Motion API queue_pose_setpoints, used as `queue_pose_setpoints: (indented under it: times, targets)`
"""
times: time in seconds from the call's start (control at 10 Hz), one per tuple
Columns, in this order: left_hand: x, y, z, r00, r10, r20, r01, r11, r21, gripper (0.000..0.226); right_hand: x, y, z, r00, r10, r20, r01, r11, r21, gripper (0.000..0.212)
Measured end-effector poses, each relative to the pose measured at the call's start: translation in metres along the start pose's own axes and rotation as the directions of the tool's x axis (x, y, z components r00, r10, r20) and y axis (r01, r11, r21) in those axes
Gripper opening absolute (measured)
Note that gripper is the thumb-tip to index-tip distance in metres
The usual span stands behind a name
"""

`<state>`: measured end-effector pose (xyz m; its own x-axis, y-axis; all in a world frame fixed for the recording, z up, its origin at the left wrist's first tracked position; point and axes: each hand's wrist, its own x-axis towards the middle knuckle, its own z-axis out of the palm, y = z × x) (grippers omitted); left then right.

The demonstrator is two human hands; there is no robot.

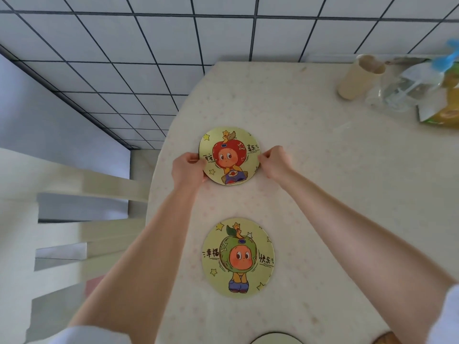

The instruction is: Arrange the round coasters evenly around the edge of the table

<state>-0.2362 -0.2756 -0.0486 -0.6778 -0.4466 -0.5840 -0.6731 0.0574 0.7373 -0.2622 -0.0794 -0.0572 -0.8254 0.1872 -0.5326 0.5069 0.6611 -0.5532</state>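
Note:
A round yellow coaster with a red apple character (229,156) lies near the left edge of the cream table (323,182). My left hand (187,167) pinches its left rim and my right hand (274,161) pinches its right rim. Closer to me lies a second round coaster with a green apple character (238,258), flat on the table between my forearms and touched by neither hand. The rim of a third round thing (274,338) shows at the bottom edge, mostly cut off.
A beige cup (357,76) lies tipped at the far right, beside a clear spray bottle with a blue top (412,85) and a yellow packet (444,108). A cream chair (74,219) stands left of the table. A tiled floor lies beyond.

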Motion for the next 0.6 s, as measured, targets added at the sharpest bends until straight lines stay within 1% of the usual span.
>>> queue_pose_setpoints:
  times: [0.1, 0.2, 0.3, 0.4, 0.5, 0.6]
  targets:
    - [0.006, 0.003, 0.000, 0.993, 0.121, -0.015, -0.116, 0.979, 0.166, 0.008, -0.006, 0.004, 0.004, 1.000, 0.004, 0.005, -0.003, 0.998, -0.064, 0.023]
    - [0.004, 0.007, 0.002, 0.958, 0.280, -0.054, -0.249, 0.914, 0.321, 0.010, -0.015, 0.004, 0.006, 0.999, -0.032, 0.012, 0.034, 0.991, -0.129, 0.019]
    - [-0.001, 0.011, 0.000, 0.941, 0.337, -0.039, -0.297, 0.874, 0.386, 0.009, -0.024, 0.002, 0.003, 0.992, -0.097, 0.080, 0.108, 0.983, -0.151, 0.026]
    - [-0.008, 0.012, -0.006, 0.927, 0.376, 0.014, -0.341, 0.826, 0.448, 0.020, -0.040, 0.004, -0.006, 0.987, -0.086, 0.133, 0.098, 0.992, -0.085, 0.023]
    - [-0.019, 0.005, -0.011, 0.916, 0.397, 0.048, -0.373, 0.805, 0.461, 0.013, -0.058, 0.021, -0.012, 0.989, -0.071, 0.133, 0.075, 0.997, -0.025, 0.022]
    - [-0.039, -0.014, -0.015, 0.928, 0.369, 0.057, -0.355, 0.826, 0.439, 0.022, -0.083, 0.044, -0.022, 0.991, -0.068, 0.112, 0.068, 0.998, 0.005, 0.023]
